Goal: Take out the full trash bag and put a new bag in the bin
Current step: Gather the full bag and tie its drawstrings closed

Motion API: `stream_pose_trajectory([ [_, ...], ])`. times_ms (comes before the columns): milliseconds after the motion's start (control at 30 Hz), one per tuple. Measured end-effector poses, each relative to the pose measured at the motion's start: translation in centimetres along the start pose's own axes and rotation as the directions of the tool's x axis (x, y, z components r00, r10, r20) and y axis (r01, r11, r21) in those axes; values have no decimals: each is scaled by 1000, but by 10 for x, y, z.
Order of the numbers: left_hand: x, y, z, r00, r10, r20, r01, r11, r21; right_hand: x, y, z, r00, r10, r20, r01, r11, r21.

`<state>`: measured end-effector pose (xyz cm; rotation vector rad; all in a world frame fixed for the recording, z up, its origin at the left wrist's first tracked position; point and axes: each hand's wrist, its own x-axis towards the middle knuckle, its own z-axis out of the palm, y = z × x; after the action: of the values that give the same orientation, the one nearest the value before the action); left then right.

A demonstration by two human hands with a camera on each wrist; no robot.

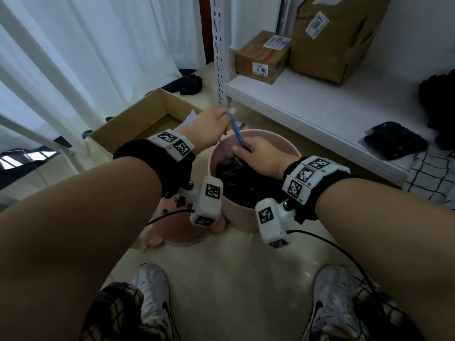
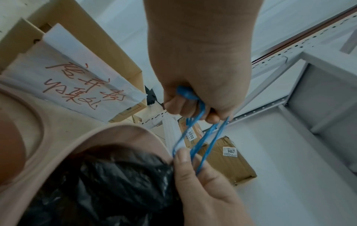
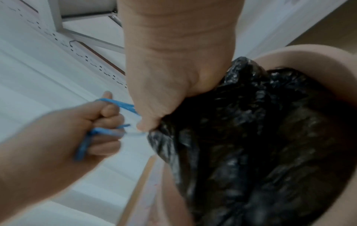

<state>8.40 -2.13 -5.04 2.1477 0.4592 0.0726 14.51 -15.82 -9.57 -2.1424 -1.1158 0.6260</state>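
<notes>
Left hand (image 1: pixel 209 129): fist closed on blue drawstring (image 1: pixel 237 131), pulling toward 11 o'clock.
Right hand (image 1: pixel 261 156): clamps gathered neck of black bag (image 1: pixel 243 180).
Bag location: inside pink bin (image 1: pixel 246 217).
Risk: thin cord may snap; crinkled glossy film may tear.
Bin: smooth, round, rigid.
</notes>
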Motion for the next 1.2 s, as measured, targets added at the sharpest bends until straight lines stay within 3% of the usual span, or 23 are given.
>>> stream_pose_trajectory([
  [100, 3, -6, -2, 994, -91, -53, 85, 991, -103, -1, 13, -4, 992, 122, 11, -116, 962, -249],
  [233, 5, -10, 5, 986, -142, -91, 123, 975, -185, -7, 23, -2, 981, 134, 138, -118, 986, -120],
  [433, 13, -18, 11, 964, -191, -187, 157, 971, -181, -3, 31, 5, 960, 177, 216, -111, 952, -286],
  [500, 13, -23, 10, 946, -220, -237, 164, 959, -233, -2, 30, -2, 965, 129, 227, -81, 975, -207],
  [633, 16, -23, 2, 915, -277, -293, 128, 888, -442, 0, 18, -22, 988, 154, 19, -155, 979, 133],
  [867, 13, -17, -9, 912, -189, -364, -15, 871, -491, 2, 1, -37, 974, 172, -148, -146, 975, 168],
  [967, 10, -14, -14, 944, -140, -300, -73, 795, -602, 3, 5, -45, 948, 226, -222, -210, 973, 94],
  [1067, 8, -12, -14, 964, -216, -153, 110, 853, -511, 3, 6, -51, 927, 266, -265, -270, 963, 22],
  [1133, 6, -12, -5, 949, -314, -30, 284, 893, -349, 4, 7, -51, 928, 256, -269, -254, 966, 42],
  [1200, 1, -9, 7, 936, -344, 79, 353, 909, -222, 7, 7, -48, 934, 224, -277, -211, 975, 75],
])
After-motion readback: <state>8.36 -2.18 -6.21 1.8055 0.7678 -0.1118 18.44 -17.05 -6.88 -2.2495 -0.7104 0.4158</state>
